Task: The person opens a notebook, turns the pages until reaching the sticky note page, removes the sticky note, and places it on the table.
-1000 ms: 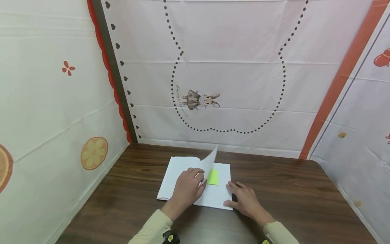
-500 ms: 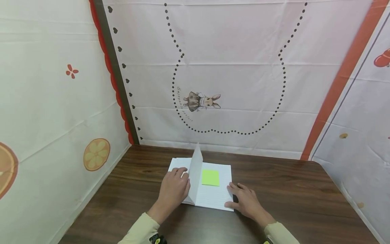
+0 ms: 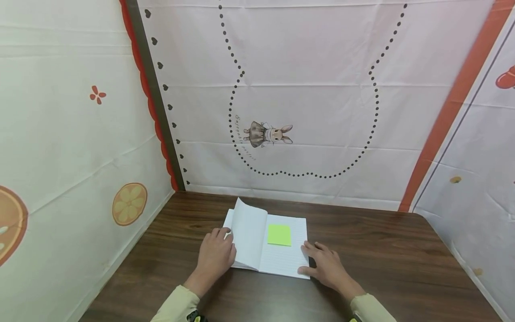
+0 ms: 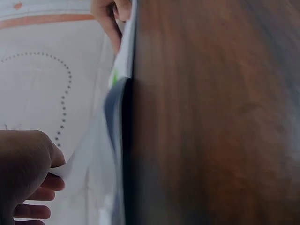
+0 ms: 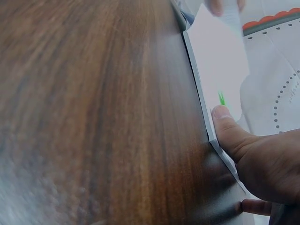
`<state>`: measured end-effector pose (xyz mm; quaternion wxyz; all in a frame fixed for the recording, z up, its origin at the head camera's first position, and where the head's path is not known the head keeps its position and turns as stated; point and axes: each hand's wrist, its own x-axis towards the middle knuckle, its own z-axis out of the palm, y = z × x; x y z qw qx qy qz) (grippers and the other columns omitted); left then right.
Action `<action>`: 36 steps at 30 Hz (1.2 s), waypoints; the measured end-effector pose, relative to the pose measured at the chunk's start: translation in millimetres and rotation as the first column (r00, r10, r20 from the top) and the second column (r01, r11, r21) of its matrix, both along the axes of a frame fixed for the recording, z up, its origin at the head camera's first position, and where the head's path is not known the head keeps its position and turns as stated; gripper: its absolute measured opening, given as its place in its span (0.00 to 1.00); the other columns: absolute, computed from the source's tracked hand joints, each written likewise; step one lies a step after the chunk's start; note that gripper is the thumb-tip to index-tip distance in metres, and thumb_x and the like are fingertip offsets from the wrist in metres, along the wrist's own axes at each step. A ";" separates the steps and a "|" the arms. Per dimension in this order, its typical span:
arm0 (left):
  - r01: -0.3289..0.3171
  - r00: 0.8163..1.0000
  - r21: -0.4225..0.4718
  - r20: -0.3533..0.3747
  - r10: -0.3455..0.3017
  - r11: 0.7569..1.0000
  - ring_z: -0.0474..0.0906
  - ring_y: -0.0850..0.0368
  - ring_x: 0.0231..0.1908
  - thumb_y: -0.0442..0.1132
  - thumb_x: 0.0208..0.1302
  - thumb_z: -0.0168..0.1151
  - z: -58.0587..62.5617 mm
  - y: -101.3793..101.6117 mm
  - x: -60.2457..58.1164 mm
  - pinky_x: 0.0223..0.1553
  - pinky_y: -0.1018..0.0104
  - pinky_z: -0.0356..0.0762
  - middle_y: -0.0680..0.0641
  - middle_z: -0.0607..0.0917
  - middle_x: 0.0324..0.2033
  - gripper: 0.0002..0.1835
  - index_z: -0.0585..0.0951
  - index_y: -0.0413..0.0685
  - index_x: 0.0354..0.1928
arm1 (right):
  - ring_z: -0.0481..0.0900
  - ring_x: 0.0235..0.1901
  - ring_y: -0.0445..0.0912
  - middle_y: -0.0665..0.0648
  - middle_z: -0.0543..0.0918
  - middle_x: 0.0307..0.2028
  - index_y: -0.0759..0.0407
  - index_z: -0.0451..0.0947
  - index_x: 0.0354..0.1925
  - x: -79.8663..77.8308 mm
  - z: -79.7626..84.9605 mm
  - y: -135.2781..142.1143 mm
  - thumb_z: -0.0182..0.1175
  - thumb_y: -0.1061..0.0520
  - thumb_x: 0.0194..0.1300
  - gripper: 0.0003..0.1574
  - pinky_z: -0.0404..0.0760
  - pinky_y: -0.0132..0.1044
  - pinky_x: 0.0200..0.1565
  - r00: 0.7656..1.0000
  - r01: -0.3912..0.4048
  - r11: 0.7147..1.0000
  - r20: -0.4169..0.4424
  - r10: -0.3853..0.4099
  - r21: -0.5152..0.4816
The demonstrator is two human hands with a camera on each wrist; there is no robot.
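Note:
An open lined notebook [image 3: 283,261] lies on the brown table. On its right-hand page is a bright green sticky note pad [image 3: 279,235]. My left hand [image 3: 216,252] pinches the edge of a raised page [image 3: 249,232] between thumb and forefinger, as the left wrist view shows; the page leans over the left half, its far corner standing up. My right hand [image 3: 325,264] rests at the notebook's right edge, its thumb [image 5: 225,124] on the paper and its fingers spread loosely. The page mostly hides the notebook's left side.
The dark wood-grain table [image 3: 386,250] extends around the notebook on all sides. Behind it hangs a white cloth [image 3: 322,112] with a printed rabbit and dotted line. More printed cloth walls [image 3: 64,147] stand at left and right.
My left hand has moved left, turning the page from over the middle toward the left side. The green sticky note pad has come fully into view. My right hand has stayed put.

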<state>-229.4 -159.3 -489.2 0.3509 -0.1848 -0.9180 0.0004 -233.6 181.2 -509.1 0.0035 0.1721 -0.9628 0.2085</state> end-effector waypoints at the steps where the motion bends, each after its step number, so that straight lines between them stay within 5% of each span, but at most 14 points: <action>1: -0.005 1.000 0.004 0.009 0.005 1.000 0.82 0.43 0.40 0.37 0.54 0.68 -3.0 -1.0 -0.5 0.33 0.54 0.79 0.42 0.87 0.42 0.08 0.88 0.39 0.33 | 0.67 0.69 0.69 0.62 0.74 0.70 0.60 0.77 0.66 0.0 -0.1 0.0 0.73 0.36 0.54 0.48 0.64 0.75 0.61 1.000 0.000 1.000 0.002 0.000 0.000; 9: -0.056 0.994 -0.006 0.090 0.056 0.998 0.80 0.43 0.37 0.35 0.50 0.67 -20.6 -1.7 -3.7 0.32 0.53 0.77 0.42 0.86 0.39 0.04 0.83 0.41 0.23 | 0.67 0.69 0.70 0.62 0.74 0.70 0.59 0.77 0.66 -1.2 -0.7 0.2 0.73 0.35 0.55 0.48 0.64 0.75 0.61 1.000 0.003 1.000 0.011 -0.003 -0.017; 16: -0.147 0.957 -0.018 0.250 0.147 0.989 0.78 0.43 0.35 0.35 0.52 0.65 -19.9 2.9 -2.8 0.34 0.51 0.78 0.40 0.84 0.37 0.06 0.82 0.39 0.23 | 0.66 0.70 0.69 0.61 0.74 0.70 0.58 0.77 0.67 -2.0 -2.3 -0.1 0.73 0.35 0.54 0.49 0.63 0.75 0.62 1.000 0.013 1.000 0.016 -0.012 -0.016; 21: -0.186 0.955 -0.005 0.232 0.182 0.983 0.76 0.44 0.32 0.34 0.50 0.64 -19.3 4.6 -2.6 0.31 0.52 0.75 0.41 0.79 0.30 0.08 0.77 0.39 0.20 | 0.66 0.70 0.69 0.61 0.74 0.70 0.59 0.77 0.67 -1.8 -0.9 -0.4 0.73 0.35 0.54 0.49 0.62 0.75 0.62 1.000 0.016 1.000 0.020 -0.015 -0.019; 26: -0.213 0.953 0.019 0.223 0.203 0.977 0.75 0.44 0.32 0.33 0.47 0.65 -19.0 6.1 -5.9 0.31 0.52 0.74 0.40 0.76 0.32 0.12 0.74 0.37 0.34 | 0.66 0.70 0.69 0.61 0.74 0.70 0.60 0.77 0.67 -0.2 0.6 -0.2 0.74 0.36 0.54 0.49 0.62 0.75 0.62 1.000 0.011 1.000 0.020 -0.011 -0.026; 31: -0.058 0.937 -0.052 0.343 0.072 0.997 0.77 0.35 0.59 0.32 0.62 0.65 -17.7 7.2 -10.2 0.55 0.42 0.78 0.33 0.79 0.60 0.22 0.78 0.37 0.59 | 0.66 0.70 0.69 0.61 0.74 0.70 0.60 0.77 0.67 0.1 1.2 -0.3 0.74 0.36 0.55 0.49 0.62 0.75 0.62 1.000 0.016 1.000 0.018 -0.016 -0.013; 36: 0.153 0.853 -0.122 0.518 -0.069 0.981 0.65 0.34 0.72 0.31 0.74 0.53 -17.0 5.1 -12.2 0.67 0.39 0.69 0.35 0.70 0.72 0.24 0.74 0.45 0.70 | 0.66 0.70 0.69 0.61 0.74 0.70 0.60 0.77 0.67 0.1 0.3 -0.2 0.74 0.36 0.55 0.48 0.63 0.75 0.62 1.000 0.013 1.000 0.010 -0.013 -0.008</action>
